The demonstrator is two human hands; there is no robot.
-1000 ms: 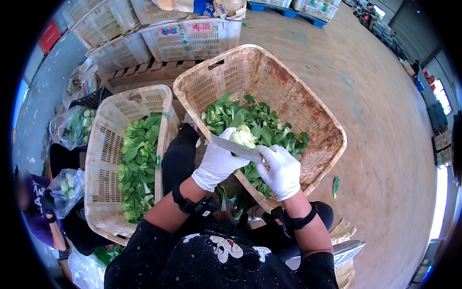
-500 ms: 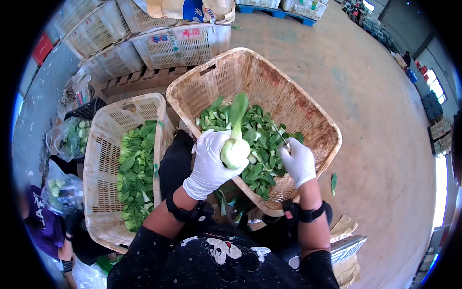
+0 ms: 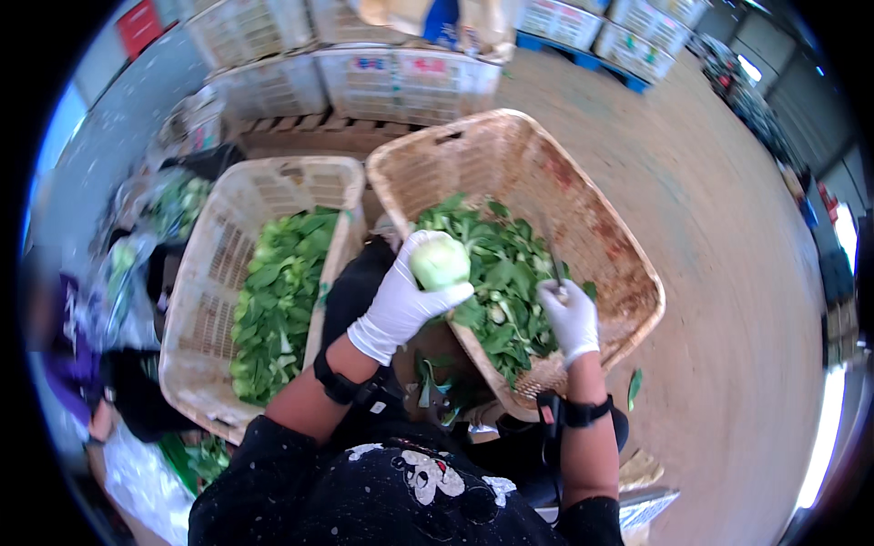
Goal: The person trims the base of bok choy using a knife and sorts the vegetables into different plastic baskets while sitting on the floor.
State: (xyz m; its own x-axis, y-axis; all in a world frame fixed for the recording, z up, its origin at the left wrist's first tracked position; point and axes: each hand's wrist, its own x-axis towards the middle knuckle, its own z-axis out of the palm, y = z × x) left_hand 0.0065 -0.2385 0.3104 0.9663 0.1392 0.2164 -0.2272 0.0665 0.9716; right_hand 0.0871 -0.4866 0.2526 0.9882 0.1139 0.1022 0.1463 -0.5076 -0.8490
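My left hand, in a white glove, is closed round a bok choy with its pale, rounded base turned up; its leaves are mostly hidden. The gloved right hand grips a thin knife by the handle, its blade pointing up and away over the right crate. Both hands are above the near side of that tilted, stained plastic crate. Loose green leaves and stem pieces lie inside it. To its left, a second crate holds several bok choy. Blade and bok choy are apart.
At the far left sits a person in a purple top, near clear bags of vegetables. Stacked white crates on a wooden pallet stand beyond. A stray leaf lies on the floor at right.
The bok choy has turned in my left hand, so its leaf no longer stands up. The knife has swung more upright, farther from the bok choy. The whole view has shifted.
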